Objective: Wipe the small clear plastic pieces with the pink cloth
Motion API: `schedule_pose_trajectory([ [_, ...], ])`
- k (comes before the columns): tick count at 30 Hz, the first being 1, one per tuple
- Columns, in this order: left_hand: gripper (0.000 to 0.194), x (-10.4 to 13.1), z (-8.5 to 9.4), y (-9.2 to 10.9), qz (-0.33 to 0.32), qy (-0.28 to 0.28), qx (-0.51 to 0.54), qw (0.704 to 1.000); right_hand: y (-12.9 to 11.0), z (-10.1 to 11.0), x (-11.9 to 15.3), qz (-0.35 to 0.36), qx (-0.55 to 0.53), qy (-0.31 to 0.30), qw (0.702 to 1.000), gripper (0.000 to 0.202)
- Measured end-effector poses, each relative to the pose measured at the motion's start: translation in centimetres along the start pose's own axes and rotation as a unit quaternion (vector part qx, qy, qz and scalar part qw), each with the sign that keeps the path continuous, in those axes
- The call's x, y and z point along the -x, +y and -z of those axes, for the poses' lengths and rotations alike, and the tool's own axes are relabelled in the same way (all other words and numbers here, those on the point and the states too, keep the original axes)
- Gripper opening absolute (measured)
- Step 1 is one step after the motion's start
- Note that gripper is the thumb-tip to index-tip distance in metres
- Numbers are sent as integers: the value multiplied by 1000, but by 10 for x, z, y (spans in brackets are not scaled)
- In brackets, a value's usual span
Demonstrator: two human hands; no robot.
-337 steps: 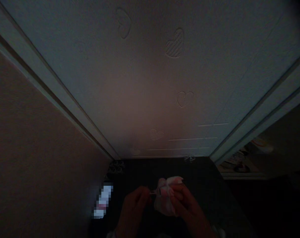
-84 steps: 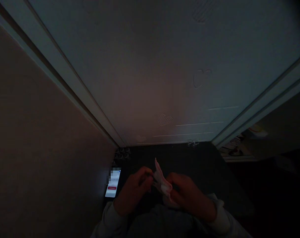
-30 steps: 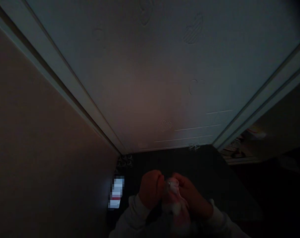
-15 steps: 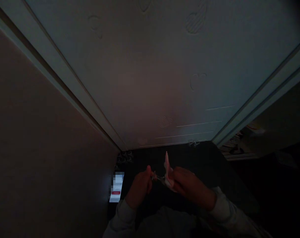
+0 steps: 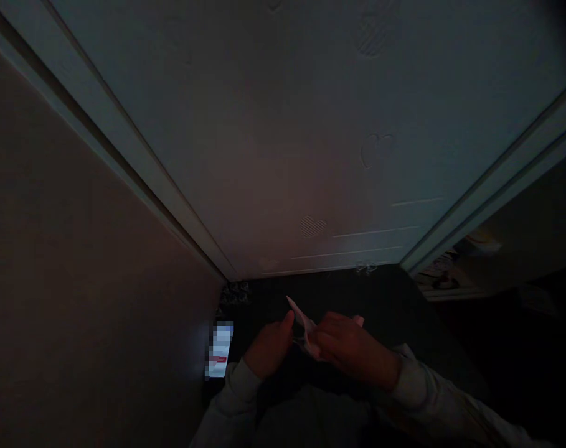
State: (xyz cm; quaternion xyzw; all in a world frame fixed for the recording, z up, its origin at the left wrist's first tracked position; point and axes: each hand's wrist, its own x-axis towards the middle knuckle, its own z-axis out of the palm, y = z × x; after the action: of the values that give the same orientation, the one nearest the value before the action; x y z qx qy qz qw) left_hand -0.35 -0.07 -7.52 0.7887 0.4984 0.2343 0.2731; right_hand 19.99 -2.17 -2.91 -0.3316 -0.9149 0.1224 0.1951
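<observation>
The scene is very dark. My right hand (image 5: 345, 348) is closed on a thin, pale pink sheet (image 5: 302, 318), soft like a cloth or tissue; its pointed end sticks up towards the left. A small pink bit also shows above my right knuckles. My left hand (image 5: 272, 345) is closed, thumb up, close beside the sheet. A small, clear, glinting piece (image 5: 299, 341) shows between the two hands, apparently pinched by my left fingers; its kind is too dim to make out.
Both hands are above a dark tabletop (image 5: 380, 298). Several small clear pieces (image 5: 236, 291) lie at its back left, a few more (image 5: 365, 267) at the back edge. A lit phone (image 5: 221, 350) leans by the left panel. A pale panel (image 5: 264, 155) with embossed hearts rises behind.
The pink sheet has tipped left and now lies against my left thumb. My right hand has come slightly left and turned over more, and the hands are closer together.
</observation>
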Motion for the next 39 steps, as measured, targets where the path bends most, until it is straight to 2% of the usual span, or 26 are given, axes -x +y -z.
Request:
schedule_pose_trajectory([
  [2, 29, 3, -1, 0, -20, -25, -47, 998, 0, -1, -1, -15, -5, 3, 1000, 15],
  [6, 28, 9, -3, 3, -47, -20, -139, 989, -2, -5, -3, -78, -38, 15, 996, 17],
  [12, 26, 12, -6, 8, -64, 45, -199, 977, -2, -19, -3, -171, -167, 31, 970, 15],
  [16, 27, 11, -2, 19, -77, 99, -188, 974, -4, -17, -5, -213, -306, 48, 926, 8],
  [18, 32, 10, 1, 25, -81, 124, -172, 974, -7, -16, -7, -229, -383, 61, 893, 9],
  [20, 36, 9, 4, 29, -83, 147, -148, 974, -10, -18, -9, -242, -478, 77, 841, 11],
  [21, 38, 9, 6, 30, -86, 158, -135, 974, -12, -20, -10, -249, -532, 81, 806, 11],
  [25, 41, 7, 9, 26, -105, 192, -84, 972, -20, -32, -17, -309, -713, 80, 624, 18],
  [27, 42, 7, 10, 22, -110, 193, -58, 973, -24, -36, -19, -328, -742, 80, 579, 22],
  [28, 42, 7, 10, 21, -110, 190, -45, 975, -26, -37, -20, -331, -747, 80, 571, 23],
  [31, 41, 9, 10, 22, -82, 174, 2, 981, -26, -37, -20, -338, -750, 88, 561, 23],
  [33, 38, 11, 10, 27, -39, 162, 37, 985, -23, -34, -19, -340, -741, 101, 570, 22],
  [34, 36, 12, 11, 30, -13, 154, 56, 986, -21, -32, -18, -338, -728, 109, 587, 21],
  [36, 36, 13, 15, 35, 35, 129, 94, 987, -17, -28, -15, -327, -685, 126, 639, 19],
  [39, 37, 12, 25, 39, 85, 68, 149, 983, -12, -20, -11, -300, -619, 134, 713, 12],
])
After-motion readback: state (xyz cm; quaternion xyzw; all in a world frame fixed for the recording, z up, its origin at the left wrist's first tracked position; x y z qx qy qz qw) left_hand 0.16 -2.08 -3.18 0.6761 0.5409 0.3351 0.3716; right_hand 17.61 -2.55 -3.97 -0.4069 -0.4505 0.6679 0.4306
